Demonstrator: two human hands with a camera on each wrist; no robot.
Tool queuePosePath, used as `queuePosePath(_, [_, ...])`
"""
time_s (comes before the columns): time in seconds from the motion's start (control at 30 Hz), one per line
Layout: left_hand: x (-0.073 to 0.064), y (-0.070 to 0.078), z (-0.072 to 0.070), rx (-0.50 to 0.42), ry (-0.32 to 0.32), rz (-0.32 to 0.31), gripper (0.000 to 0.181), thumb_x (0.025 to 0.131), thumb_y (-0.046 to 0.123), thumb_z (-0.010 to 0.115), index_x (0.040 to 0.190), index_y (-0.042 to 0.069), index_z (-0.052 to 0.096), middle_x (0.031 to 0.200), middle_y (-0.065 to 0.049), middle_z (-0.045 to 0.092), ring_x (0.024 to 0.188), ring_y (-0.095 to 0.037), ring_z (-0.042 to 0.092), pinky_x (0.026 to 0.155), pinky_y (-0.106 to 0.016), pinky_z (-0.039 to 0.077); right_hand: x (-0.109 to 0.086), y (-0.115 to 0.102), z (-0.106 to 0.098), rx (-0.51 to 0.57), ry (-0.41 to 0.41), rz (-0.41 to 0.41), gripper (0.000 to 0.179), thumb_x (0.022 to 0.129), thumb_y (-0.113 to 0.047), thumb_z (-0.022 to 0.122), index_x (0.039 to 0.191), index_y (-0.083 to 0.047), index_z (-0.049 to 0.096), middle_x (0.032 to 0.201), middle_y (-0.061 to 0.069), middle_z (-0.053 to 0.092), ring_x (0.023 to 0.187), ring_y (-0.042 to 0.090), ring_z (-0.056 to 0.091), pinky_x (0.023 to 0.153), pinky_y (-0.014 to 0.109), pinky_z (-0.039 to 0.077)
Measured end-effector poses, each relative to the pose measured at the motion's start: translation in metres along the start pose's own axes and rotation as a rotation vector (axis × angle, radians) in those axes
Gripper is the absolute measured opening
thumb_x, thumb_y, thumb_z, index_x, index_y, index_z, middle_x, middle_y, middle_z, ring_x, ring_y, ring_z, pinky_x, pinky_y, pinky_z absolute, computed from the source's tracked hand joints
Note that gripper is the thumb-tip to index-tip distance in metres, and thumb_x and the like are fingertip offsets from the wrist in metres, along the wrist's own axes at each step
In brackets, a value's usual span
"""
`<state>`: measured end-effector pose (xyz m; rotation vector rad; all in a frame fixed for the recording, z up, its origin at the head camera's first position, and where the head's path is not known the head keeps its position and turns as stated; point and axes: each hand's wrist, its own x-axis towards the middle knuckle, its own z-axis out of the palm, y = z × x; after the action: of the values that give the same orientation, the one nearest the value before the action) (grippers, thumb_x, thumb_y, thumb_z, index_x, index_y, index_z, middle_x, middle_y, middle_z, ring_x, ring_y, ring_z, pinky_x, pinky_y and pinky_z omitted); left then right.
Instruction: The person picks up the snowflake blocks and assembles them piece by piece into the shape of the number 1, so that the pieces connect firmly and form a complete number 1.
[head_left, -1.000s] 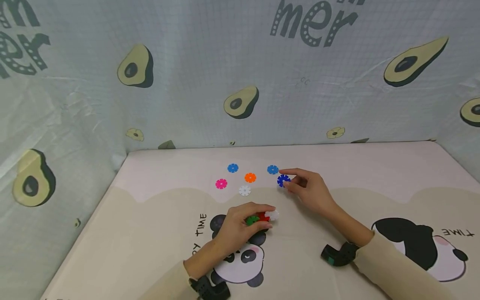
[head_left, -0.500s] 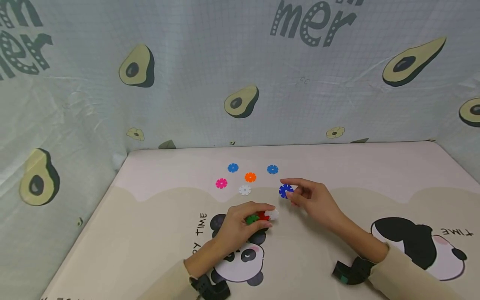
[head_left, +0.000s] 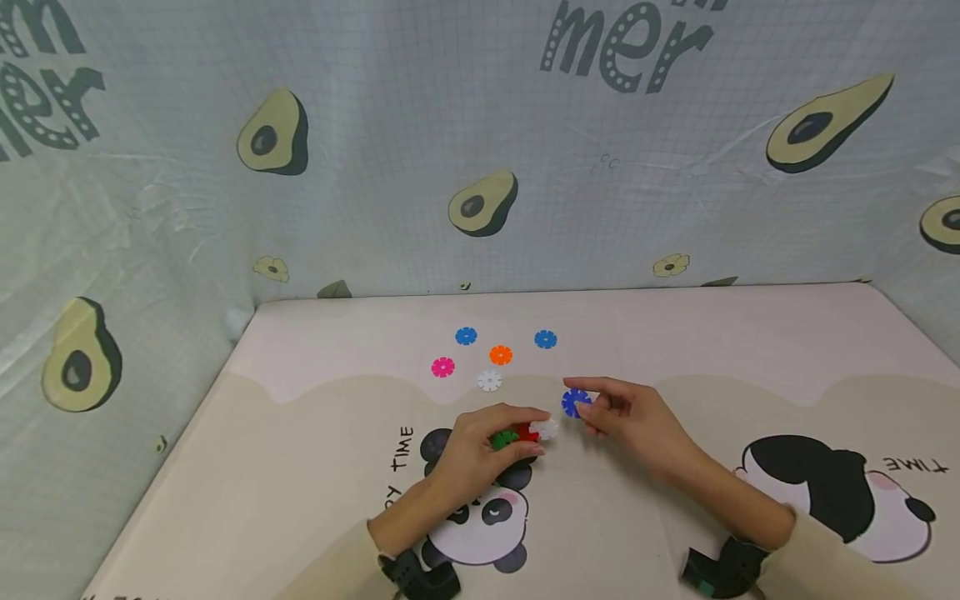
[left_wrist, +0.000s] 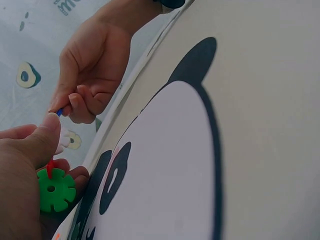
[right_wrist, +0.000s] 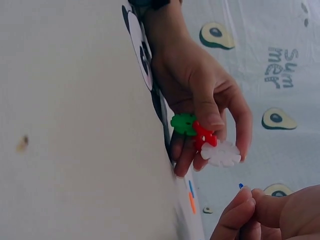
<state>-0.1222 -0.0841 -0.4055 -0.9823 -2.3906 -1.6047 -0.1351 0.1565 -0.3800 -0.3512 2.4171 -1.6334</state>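
Note:
My left hand [head_left: 487, 446] holds a joined row of notched plastic discs over the panda print. The row runs from a green disc [left_wrist: 57, 190] through a red disc [right_wrist: 204, 136] to a white disc [right_wrist: 221, 153] at its outer end. Just to the right, my right hand [head_left: 630, 417] pinches a dark blue notched disc [head_left: 576, 403] between thumb and fingers. That disc faces the white end of the row, a small gap apart in the head view. In the right wrist view, only a sliver of the blue disc shows above the fingertips.
Further back on the table cover [head_left: 300, 467] lie several loose discs: a pink one [head_left: 443, 367], an orange one [head_left: 501, 355], a white one [head_left: 490, 381], and two light blue discs, one left [head_left: 466, 336] and one right [head_left: 545, 339]. An avocado-print curtain [head_left: 375, 167] hangs behind.
My right hand has drawn the dark blue disc off its spot beside the right light blue disc, toward me and close to the left hand. The left hand has stayed in place with its row.

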Motion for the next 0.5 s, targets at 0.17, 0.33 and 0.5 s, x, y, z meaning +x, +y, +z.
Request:
queuePosePath(0.17, [0.000,-0.001,0.000,0.000,0.007,0.025,0.034,0.083,0.015,0.075,0.116,0.013,0.069,0.103,0.008,0.069,0.092,-0.006,0.061,0.077,-0.026,0.053,-0.003,-0.001,0.003,0.073,-0.022,0.009,0.037,0.092,-0.022,0.065,0.128,-0.011,0.061,0.077,0.012,0.060,0.075,0.028,0.060,0.066,0.026,0.050])
queuePosePath(0.33, [0.000,-0.004,0.001,-0.002,0.019,0.061,0.033,0.083,0.015,0.074,0.116,0.013,0.069,0.104,0.004,0.069,0.093,-0.008,0.063,0.077,-0.027,0.053,-0.005,-0.001,0.007,0.118,-0.031,0.026,0.037,0.092,-0.020,0.065,0.127,-0.010,0.061,0.077,0.013,0.059,0.075,0.028,0.060,0.066,0.026,0.051])
queuePosePath(0.5, [0.001,-0.004,0.001,0.002,0.016,0.064,0.033,0.083,0.016,0.075,0.116,0.014,0.069,0.104,0.004,0.069,0.093,-0.008,0.063,0.077,-0.027,0.053,-0.007,-0.001,0.011,0.144,-0.041,0.026,0.037,0.092,-0.019,0.065,0.127,-0.008,0.060,0.077,0.013,0.059,0.074,0.028,0.060,0.065,0.026,0.052])
